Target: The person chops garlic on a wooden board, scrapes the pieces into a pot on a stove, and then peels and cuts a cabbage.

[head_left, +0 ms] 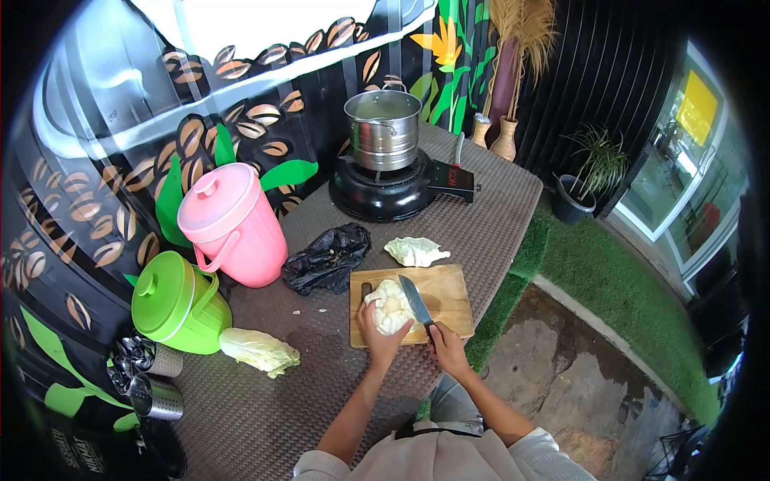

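At the far left a green bucket (176,303) and a pink bucket (233,224) stand lidded on the table (497,208), with a leafy wedge (258,350) lying below the green one. A black bag (327,258) sits just left of the cutting board (449,293). On the board, the left hand (383,333) curls over a cabbage (391,305), gripping it from the near side. The right hand (446,346) is closed round the handle of a knife (415,301) (blade resting against the cabbage). Behind, a pot (383,128) sits on a stove (385,192).
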Demonstrator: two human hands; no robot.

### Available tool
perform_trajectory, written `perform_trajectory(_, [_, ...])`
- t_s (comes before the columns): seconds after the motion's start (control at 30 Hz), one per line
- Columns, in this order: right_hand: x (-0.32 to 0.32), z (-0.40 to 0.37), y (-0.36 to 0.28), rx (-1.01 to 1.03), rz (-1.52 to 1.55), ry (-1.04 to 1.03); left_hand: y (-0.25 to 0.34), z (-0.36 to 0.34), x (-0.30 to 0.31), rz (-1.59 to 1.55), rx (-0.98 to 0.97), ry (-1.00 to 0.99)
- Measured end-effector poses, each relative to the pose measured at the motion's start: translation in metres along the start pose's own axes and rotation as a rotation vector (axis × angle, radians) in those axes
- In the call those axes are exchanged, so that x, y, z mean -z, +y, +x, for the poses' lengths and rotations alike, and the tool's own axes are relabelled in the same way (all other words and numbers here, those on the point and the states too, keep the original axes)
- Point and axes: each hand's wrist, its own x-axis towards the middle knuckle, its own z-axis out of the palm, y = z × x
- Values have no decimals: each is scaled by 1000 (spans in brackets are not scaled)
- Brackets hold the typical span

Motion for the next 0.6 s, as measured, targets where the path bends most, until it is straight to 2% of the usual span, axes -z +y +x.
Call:
perform_trajectory(0.4, [-2,-1,-4,5,-12,2,-5,0,-1,-10,-7,2])
perform_trajectory(0.6, [-2,-1,-3,-79,110,-34,1,1,0,-38,-3,0])
